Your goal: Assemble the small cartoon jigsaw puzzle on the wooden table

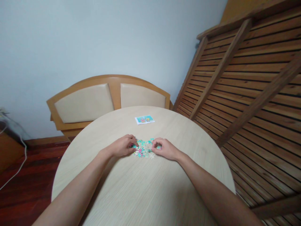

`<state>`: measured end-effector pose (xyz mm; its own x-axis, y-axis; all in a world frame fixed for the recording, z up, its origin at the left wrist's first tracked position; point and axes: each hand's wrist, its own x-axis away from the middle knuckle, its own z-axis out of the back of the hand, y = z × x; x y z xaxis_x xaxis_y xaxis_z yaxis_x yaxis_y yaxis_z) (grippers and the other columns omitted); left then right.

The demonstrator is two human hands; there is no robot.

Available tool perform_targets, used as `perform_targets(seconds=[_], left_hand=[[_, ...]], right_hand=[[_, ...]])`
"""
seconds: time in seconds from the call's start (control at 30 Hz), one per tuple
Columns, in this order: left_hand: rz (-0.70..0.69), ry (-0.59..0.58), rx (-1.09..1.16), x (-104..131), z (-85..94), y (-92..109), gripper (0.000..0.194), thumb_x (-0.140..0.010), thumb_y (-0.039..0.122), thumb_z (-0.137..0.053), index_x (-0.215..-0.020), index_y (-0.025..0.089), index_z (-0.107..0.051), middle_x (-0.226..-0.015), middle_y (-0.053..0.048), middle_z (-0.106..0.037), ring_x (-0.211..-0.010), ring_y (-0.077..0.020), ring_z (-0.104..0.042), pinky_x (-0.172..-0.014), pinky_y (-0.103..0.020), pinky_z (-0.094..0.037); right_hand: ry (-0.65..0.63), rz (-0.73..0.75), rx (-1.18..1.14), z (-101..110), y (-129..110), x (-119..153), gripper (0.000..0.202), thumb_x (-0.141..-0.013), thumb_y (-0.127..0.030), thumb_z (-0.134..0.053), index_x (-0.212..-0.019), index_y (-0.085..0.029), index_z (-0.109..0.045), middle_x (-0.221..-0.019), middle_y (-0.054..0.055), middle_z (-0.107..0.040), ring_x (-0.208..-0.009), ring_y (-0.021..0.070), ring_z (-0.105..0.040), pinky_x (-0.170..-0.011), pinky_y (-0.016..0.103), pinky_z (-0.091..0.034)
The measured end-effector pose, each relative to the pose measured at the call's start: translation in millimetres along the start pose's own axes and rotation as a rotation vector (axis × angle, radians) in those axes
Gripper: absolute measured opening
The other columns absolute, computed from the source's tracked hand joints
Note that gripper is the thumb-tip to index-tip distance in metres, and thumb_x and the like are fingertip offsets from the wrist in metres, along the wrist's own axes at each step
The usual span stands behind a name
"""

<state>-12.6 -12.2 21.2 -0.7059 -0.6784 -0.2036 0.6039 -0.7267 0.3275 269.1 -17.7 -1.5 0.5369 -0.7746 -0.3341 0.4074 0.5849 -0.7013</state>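
centrally in the head view, a loose heap of puzzle pieces (140,153) lies on the round table (136,191), between the left hand (122,146) and the right hand (166,149). both hands curl inward at the heap's edges; whether either grasps a piece, i cannot tell. a colourful printed card (145,119) lies beyond the pieces, near the table's far edge.

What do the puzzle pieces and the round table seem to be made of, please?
The puzzle pieces may be cardboard or thin wood: flat, some coloured teal and pink, others pale; their finish is unclear. The round table looks like wood or wood-look laminate, fairly matt, with fine grain.
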Motion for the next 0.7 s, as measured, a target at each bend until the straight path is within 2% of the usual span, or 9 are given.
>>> perform_targets(seconds=[0.17, 0.37, 0.53, 0.7], left_hand=[[0.006, -0.006, 0.0, -0.4, -1.8, 0.3, 0.021, -0.086, 0.022, -0.063, -0.104, 0.02, -0.073, -0.104, -0.009, -0.066, -0.1, -0.0217, -0.061, -0.095, -0.032, -0.048], [0.007, -0.031, 0.012, -1.1, 0.2, 1.9, 0.019, -0.09, 0.025, -0.059, -0.103, 0.019, -0.073, -0.103, -0.009, -0.067, -0.098, -0.0218, -0.062, -0.093, -0.033, -0.049], [-0.039, 0.017, 0.029, -1.7, 0.0, 2.0, 0.021, -0.095, 0.026, -0.054, -0.097, 0.019, -0.074, -0.106, -0.01, -0.068, -0.1, -0.0211, -0.061, -0.094, -0.033, -0.048], [-0.057, 0.046, 0.037, -3.5, -0.4, 5.4, 0.025, -0.098, 0.026, -0.05, -0.096, 0.019, -0.073, -0.104, -0.008, -0.069, -0.098, -0.019, -0.062, -0.093, -0.031, -0.048]], right_hand=[[0.027, -0.094, -0.072, 1.5, 6.6, 0.5, 0.009, -0.081, -0.026, -0.068, -0.08, -0.017, -0.067, -0.084, 0.003, -0.071, -0.08, 0.0167, -0.065, -0.079, 0.029, -0.05], [0.007, -0.116, -0.076, 1.1, 5.8, 0.9, 0.009, -0.081, -0.025, -0.067, -0.081, -0.016, -0.067, -0.082, 0.003, -0.071, -0.077, 0.016, -0.065, -0.074, 0.028, -0.05], [-0.022, -0.133, -0.083, 0.9, 5.3, 0.6, 0.011, -0.082, -0.027, -0.067, -0.083, -0.016, -0.067, -0.077, 0.002, -0.069, -0.071, 0.0142, -0.063, -0.068, 0.025, -0.049], [-0.011, -0.132, -0.03, 1.6, 7.9, -0.6, 0.011, -0.084, -0.027, -0.066, -0.082, -0.016, -0.068, -0.072, 0.001, -0.067, -0.066, 0.0135, -0.061, -0.069, 0.026, -0.048]])
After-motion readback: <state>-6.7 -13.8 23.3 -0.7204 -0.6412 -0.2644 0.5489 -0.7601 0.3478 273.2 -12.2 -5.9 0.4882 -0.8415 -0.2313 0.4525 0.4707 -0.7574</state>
